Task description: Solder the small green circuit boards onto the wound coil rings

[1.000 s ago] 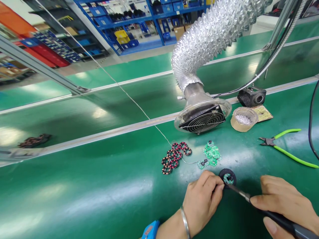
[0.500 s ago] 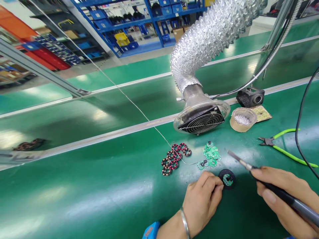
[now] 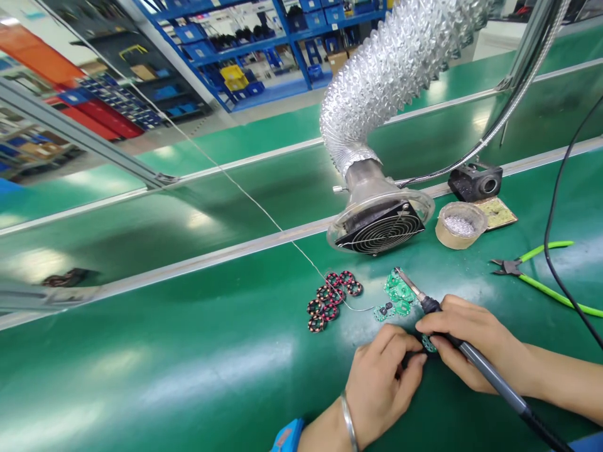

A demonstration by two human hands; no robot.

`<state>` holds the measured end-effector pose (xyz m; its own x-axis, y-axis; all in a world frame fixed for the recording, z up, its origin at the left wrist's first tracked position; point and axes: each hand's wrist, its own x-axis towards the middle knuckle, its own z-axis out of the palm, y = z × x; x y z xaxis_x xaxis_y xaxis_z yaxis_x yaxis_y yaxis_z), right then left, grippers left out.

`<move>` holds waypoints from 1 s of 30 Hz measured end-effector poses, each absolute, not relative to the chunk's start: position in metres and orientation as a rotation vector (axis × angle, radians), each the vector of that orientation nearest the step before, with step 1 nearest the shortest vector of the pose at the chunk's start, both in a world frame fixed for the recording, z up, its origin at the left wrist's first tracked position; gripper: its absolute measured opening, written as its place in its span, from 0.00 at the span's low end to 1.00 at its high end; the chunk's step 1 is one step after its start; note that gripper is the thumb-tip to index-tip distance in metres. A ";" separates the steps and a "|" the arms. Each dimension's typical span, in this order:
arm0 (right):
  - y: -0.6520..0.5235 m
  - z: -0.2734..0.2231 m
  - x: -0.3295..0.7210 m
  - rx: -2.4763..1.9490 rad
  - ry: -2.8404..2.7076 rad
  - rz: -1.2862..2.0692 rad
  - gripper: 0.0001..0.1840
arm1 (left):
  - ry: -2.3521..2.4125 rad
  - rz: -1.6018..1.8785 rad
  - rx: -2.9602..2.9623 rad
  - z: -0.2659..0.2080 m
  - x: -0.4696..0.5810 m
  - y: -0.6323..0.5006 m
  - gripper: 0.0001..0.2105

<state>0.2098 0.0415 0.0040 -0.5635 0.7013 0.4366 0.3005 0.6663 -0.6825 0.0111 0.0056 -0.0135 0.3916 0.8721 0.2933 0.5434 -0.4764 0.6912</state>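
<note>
My left hand (image 3: 384,376) pinches the edge of a small black ring with a green circuit board (image 3: 428,343) inside it, low on the green bench. Much of that piece is hidden behind my fingers. A soldering iron (image 3: 490,370) is gripped in my right hand (image 3: 475,342), whose fingers lie close over the black ring. The iron's metal tip points up and left, over a small pile of green circuit boards (image 3: 400,292). To the left of the pile lie several copper-wound coil rings (image 3: 330,301). A thin solder wire (image 3: 254,202) slants down from the upper left to the boards.
A fume extractor hood (image 3: 381,220) on a silver flexible duct (image 3: 400,81) hangs just beyond the boards. Right of it stand a round tub (image 3: 459,226), a yellow sponge tray (image 3: 497,213) and a black holder (image 3: 477,182). Green-handled cutters (image 3: 511,267) lie near a black cable (image 3: 549,232).
My right hand has moved left with the soldering iron, from the right side to above the black ring and the boards. My left hand has stayed on the ring.
</note>
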 end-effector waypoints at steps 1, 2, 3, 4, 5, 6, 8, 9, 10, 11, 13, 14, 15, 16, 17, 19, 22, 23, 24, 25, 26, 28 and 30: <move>0.041 0.003 0.210 -0.764 -2.160 0.718 0.16 | 1.197 0.890 2.141 -0.013 0.011 0.006 0.03; 0.040 0.002 0.210 -0.760 -2.155 0.719 0.16 | 1.181 0.890 2.118 -0.011 0.012 0.005 0.03; 0.040 0.002 0.210 -0.756 -2.153 0.720 0.16 | 1.165 0.888 2.090 -0.009 0.013 0.005 0.03; 0.040 0.001 0.210 -0.755 -2.149 0.718 0.16 | 1.156 0.884 2.052 -0.007 0.014 0.006 0.03; 0.040 0.001 0.210 -0.755 -2.147 0.714 0.16 | 1.164 0.872 1.999 -0.004 0.015 0.006 0.03; 0.040 0.000 0.210 -0.756 -2.145 0.708 0.16 | 1.193 0.849 1.929 -0.002 0.017 0.007 0.03; 0.040 -0.002 0.211 -0.748 -2.135 0.689 0.17 | 1.284 0.766 1.745 0.004 0.022 0.010 0.04; 0.040 -0.003 0.211 -0.737 -2.130 0.678 0.18 | 1.324 0.708 1.634 0.006 0.024 0.012 0.04; 0.041 -0.005 0.211 -0.718 -2.125 0.670 0.18 | 1.345 0.647 1.512 0.007 0.026 0.015 0.05; 0.041 -0.006 0.212 -0.690 -2.125 0.660 0.19 | 1.345 0.589 1.388 0.009 0.028 0.017 0.06; 0.042 -0.009 0.213 -0.624 -2.145 0.624 0.19 | 1.304 0.500 1.178 0.010 0.030 0.022 0.07; 0.042 -0.010 0.213 -0.591 -2.162 0.601 0.20 | 1.284 0.468 1.109 0.010 0.029 0.023 0.07; 0.042 -0.011 0.214 -0.564 -2.181 0.576 0.20 | 1.274 0.444 1.067 0.009 0.029 0.024 0.07; 0.042 -0.011 0.214 -0.544 -2.199 0.554 0.21 | 1.271 0.423 1.043 0.008 0.027 0.024 0.07; 0.042 -0.011 0.214 -0.533 -2.215 0.539 0.21 | 1.272 0.404 1.030 0.008 0.026 0.024 0.07; 0.042 -0.009 0.213 -0.531 -2.232 0.522 0.21 | 1.273 0.369 1.014 0.006 0.023 0.022 0.06; 0.041 -0.005 0.212 -0.538 -2.241 0.494 0.20 | 1.265 0.360 1.021 0.005 0.021 0.017 0.07; 0.041 -0.005 0.212 -0.539 -2.244 0.483 0.20 | 1.266 0.377 1.035 0.005 0.021 0.015 0.07; 0.041 -0.005 0.212 -0.539 -2.249 0.474 0.20 | 1.268 0.400 1.054 0.005 0.021 0.014 0.07; 0.041 -0.005 0.212 -0.537 -2.256 0.465 0.20 | 1.270 0.427 1.077 0.005 0.022 0.013 0.07; 0.040 -0.005 0.213 -0.535 -2.264 0.452 0.20 | 1.274 0.456 1.103 0.006 0.023 0.013 0.07; 0.040 -0.007 0.215 -0.530 -2.285 0.423 0.20 | 1.285 0.500 1.151 0.008 0.025 0.013 0.07; 0.039 -0.009 0.217 -0.523 -2.308 0.402 0.20 | 1.296 0.521 1.178 0.009 0.026 0.013 0.06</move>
